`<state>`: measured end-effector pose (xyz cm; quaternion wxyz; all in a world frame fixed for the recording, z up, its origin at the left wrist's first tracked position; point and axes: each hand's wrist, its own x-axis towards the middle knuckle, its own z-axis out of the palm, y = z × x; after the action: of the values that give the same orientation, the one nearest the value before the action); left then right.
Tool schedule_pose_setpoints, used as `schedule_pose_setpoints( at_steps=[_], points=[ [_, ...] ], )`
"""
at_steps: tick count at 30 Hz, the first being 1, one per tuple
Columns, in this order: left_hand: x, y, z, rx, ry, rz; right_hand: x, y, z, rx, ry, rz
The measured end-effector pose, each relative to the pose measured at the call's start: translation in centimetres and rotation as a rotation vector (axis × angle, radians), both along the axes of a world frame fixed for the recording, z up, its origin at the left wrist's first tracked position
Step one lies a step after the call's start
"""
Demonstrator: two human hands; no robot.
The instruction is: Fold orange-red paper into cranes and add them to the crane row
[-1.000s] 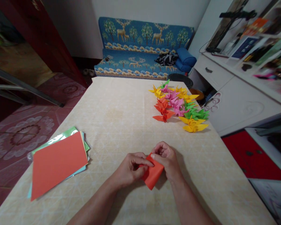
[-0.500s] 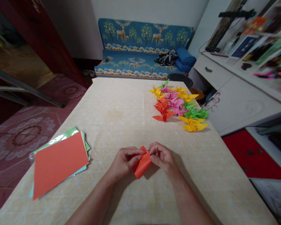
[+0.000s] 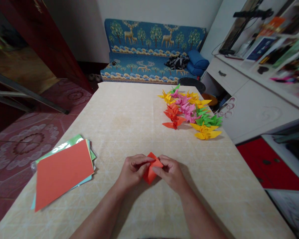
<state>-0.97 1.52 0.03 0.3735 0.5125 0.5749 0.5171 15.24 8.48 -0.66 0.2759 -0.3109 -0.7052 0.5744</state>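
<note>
Pinched between left hand (image 3: 130,172) and right hand (image 3: 173,173), the red paper (image 3: 149,176) is held over the near middle of the table (image 3: 124,139); a fold is apparently being shaped, so careful alignment is needed.

Folded paper (image 3: 149,178): orange-red
Paper pile (image 3: 64,175): orange-red on top, green and light blue under
Paper birds (image 3: 188,109): yellow, pink, green, red
Tabletop (image 3: 124,136): cream with pale lines
Sofa (image 3: 151,61): blue with deer and trees

I count two hands (image 3: 132,171), one folded paper (image 3: 149,176), one paper stack (image 3: 64,176), one table (image 3: 122,139), one sofa (image 3: 151,49); overlapping paper birds (image 3: 188,109) defy my count.
</note>
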Motion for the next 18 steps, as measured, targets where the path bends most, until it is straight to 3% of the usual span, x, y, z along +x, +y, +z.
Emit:
schedule_pose_setpoints(
  at_steps=[6, 18],
  points=[
    [0.0, 0.0, -0.3, 0.012, -0.02, 0.078, -0.1, -0.1, -1.3, 0.043, -0.044, -0.117],
    [-0.3, 0.0, -0.5, 0.026, 0.004, 0.101, -0.2, 0.0, -1.4, -0.027, 0.014, -0.142]
  ],
)
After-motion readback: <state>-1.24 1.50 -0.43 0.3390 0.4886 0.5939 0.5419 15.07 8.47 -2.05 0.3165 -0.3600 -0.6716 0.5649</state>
